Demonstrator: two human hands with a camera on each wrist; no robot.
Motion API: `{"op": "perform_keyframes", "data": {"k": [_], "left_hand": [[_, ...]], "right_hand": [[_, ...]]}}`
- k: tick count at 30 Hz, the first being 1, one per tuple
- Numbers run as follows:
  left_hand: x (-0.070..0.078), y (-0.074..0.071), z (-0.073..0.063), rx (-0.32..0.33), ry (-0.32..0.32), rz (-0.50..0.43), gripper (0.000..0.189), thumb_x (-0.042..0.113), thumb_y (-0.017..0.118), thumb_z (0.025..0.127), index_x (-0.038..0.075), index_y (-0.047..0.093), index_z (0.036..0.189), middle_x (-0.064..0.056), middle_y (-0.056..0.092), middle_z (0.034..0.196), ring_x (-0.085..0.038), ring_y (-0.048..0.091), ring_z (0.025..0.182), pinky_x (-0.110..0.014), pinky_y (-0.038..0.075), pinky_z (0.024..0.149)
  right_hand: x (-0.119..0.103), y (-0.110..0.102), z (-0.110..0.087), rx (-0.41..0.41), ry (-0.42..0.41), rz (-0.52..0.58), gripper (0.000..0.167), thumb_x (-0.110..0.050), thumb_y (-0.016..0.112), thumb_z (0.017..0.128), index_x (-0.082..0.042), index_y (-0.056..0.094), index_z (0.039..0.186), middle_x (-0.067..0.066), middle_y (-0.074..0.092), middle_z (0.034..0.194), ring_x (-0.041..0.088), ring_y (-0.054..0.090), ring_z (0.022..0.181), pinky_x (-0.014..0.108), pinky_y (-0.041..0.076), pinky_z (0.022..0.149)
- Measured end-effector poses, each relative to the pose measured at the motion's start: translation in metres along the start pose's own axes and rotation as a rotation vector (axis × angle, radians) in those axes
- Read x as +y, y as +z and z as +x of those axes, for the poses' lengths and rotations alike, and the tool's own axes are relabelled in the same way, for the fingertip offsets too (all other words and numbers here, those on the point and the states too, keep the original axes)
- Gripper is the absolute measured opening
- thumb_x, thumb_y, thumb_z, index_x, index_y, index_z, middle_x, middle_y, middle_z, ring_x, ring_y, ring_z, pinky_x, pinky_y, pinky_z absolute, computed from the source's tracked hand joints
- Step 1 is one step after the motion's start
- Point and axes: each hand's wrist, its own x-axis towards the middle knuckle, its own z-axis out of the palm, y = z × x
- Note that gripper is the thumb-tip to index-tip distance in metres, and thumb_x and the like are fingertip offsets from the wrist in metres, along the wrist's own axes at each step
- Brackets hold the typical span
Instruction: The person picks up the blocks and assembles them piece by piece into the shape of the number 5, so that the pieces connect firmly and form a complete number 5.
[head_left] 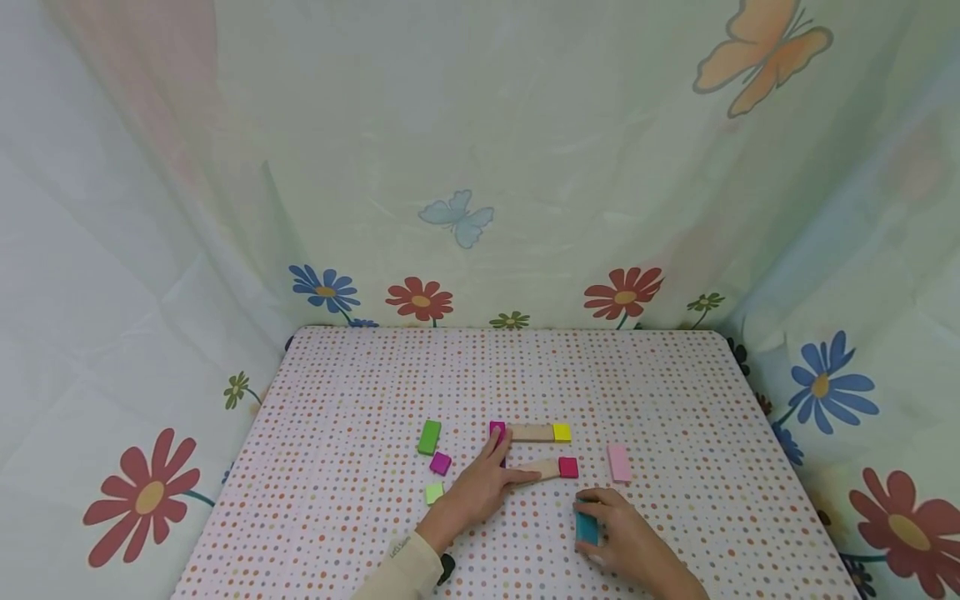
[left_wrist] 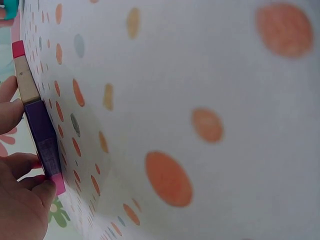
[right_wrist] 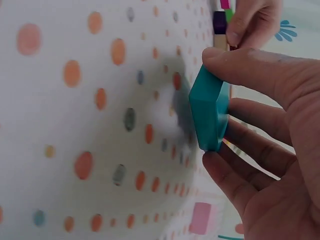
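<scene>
My left hand (head_left: 474,493) lies over a row of blocks with thumb and fingers spread. Its fingers touch the magenta block (head_left: 497,427) and the dark purple block (left_wrist: 42,127) beside it; the thumb touches a bare wooden block (head_left: 548,469) with a red block (head_left: 568,467) at its end. Farther back, another wooden block (head_left: 534,433) ends in a yellow block (head_left: 562,432). To the right, my right hand (head_left: 628,537) grips a teal block (right_wrist: 206,107) between thumb and fingertips, just over the cloth. The left hand partly hides the purple block in the head view.
A pink block (head_left: 618,463) lies beyond the right hand. Left of the row are a green block (head_left: 430,437), a small magenta cube (head_left: 440,463) and a light green cube (head_left: 434,493). The dotted tablecloth (head_left: 337,500) meets printed curtains at the back and sides.
</scene>
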Motion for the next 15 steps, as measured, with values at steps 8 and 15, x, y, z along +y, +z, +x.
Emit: {"op": "perform_keyframes", "data": {"k": [8,15], "left_hand": [[0.0000,-0.0007,-0.0013,-0.003,0.001,-0.004,0.051,0.010,0.055,0.109,0.046,0.063,0.144,-0.013,0.016,0.179,-0.039,0.014,0.167,-0.050,0.043,0.125],[0.0012,-0.0006,-0.0012,0.012,0.001,0.010,0.049,0.011,0.056,0.108,0.045,0.065,0.142,-0.014,0.017,0.179,-0.038,0.015,0.167,-0.049,0.044,0.124]], "right_hand": [[0.0008,0.0117,0.0040,0.016,0.000,-0.039,0.050,-0.029,0.095,0.077,-0.011,0.078,0.120,0.004,0.066,0.133,0.027,0.061,0.125,0.052,0.055,0.108],[0.0021,0.0059,-0.0038,0.130,0.049,-0.025,0.047,-0.032,0.094,0.079,-0.017,0.078,0.121,-0.001,0.066,0.135,0.024,0.061,0.131,0.048,0.054,0.111]]}}
